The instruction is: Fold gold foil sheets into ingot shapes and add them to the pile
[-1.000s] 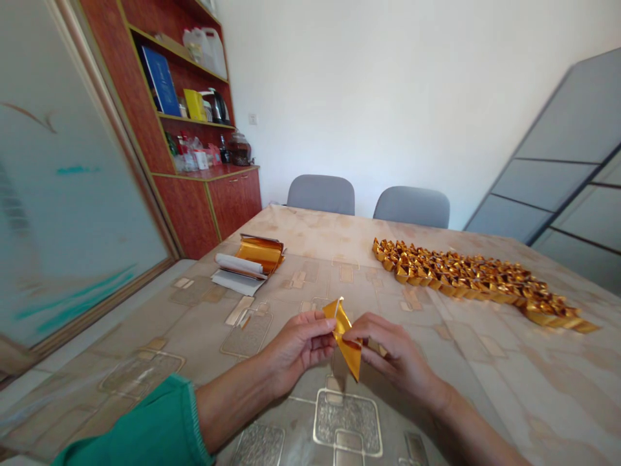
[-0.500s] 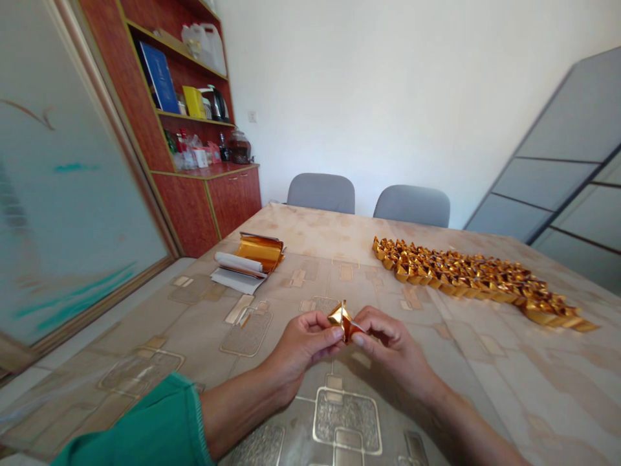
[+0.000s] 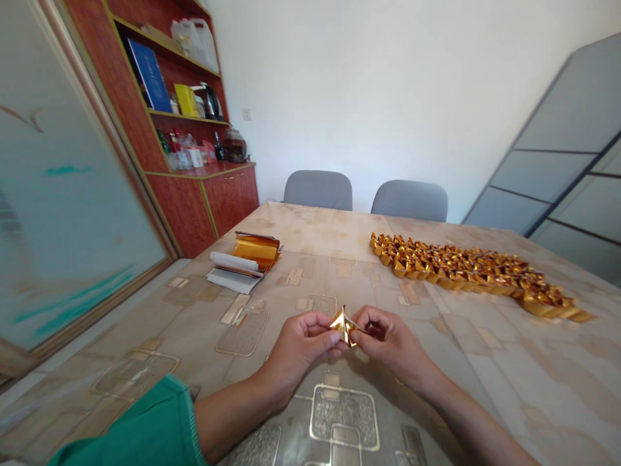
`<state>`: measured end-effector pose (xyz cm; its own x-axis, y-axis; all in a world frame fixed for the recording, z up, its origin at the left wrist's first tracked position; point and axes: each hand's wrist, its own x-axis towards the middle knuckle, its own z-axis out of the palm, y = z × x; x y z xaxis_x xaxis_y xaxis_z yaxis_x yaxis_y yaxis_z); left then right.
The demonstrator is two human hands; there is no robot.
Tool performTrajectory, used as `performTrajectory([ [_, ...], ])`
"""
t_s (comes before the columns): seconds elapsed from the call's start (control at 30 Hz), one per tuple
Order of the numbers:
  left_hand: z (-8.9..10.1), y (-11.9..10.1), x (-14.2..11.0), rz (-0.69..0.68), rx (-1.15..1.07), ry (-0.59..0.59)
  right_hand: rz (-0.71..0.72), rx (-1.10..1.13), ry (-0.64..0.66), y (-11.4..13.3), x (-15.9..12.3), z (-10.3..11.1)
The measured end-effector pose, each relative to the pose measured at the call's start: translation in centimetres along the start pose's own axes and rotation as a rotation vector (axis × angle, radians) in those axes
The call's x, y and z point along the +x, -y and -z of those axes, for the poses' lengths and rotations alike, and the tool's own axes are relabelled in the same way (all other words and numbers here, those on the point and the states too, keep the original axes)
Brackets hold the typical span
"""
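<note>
A small piece of folded gold foil paper [image 3: 343, 323] is pinched between both hands above the table, its pointed tip facing up. My left hand [image 3: 308, 340] grips its left side with thumb and fingers. On the right side, my right hand [image 3: 383, 333] holds it the same way, fingers curled. Many finished-looking gold folded pieces [image 3: 466, 265] stand in close rows on the right of the table. At the left lies a stack of gold foil sheets [image 3: 257, 251], curled, with white paper backs [image 3: 233, 278] showing.
The patterned tablecloth [image 3: 310, 246] covers the table. Two grey chairs [image 3: 317, 189] stand at the far side. A red-brown cabinet [image 3: 179, 200] with bottles, a kettle and boxes is at the left, beside a frosted glass door [image 3: 72, 175].
The foil piece has turned slightly, showing a wider, brighter face with a clear peak. Both hands stay closed on it. The view has shifted a little.
</note>
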<state>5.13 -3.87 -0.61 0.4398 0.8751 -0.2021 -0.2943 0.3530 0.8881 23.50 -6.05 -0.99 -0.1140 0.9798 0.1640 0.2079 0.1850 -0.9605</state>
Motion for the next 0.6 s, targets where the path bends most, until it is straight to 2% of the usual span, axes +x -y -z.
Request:
performTrajectory([
  [0.2, -0.2, 0.2, -0.1, -0.051, 0.062, 0.022, 0.065, -0.094, -0.019, 0.0, -0.2, 0.2],
  [0.33, -0.2, 0.3, 0.0, -0.052, 0.057, 0.027, 0.111, -0.075, 0.015, 0.5, -0.3, 0.0],
  [0.5, -0.2, 0.3, 0.0, -0.037, 0.036, 0.007, 0.088, -0.079, -0.02, 0.9, -0.4, -0.2],
  [0.6, -0.2, 0.3, 0.0, -0.054, 0.01, -0.025, 0.092, -0.063, 0.003, 1.0, -0.4, -0.1],
])
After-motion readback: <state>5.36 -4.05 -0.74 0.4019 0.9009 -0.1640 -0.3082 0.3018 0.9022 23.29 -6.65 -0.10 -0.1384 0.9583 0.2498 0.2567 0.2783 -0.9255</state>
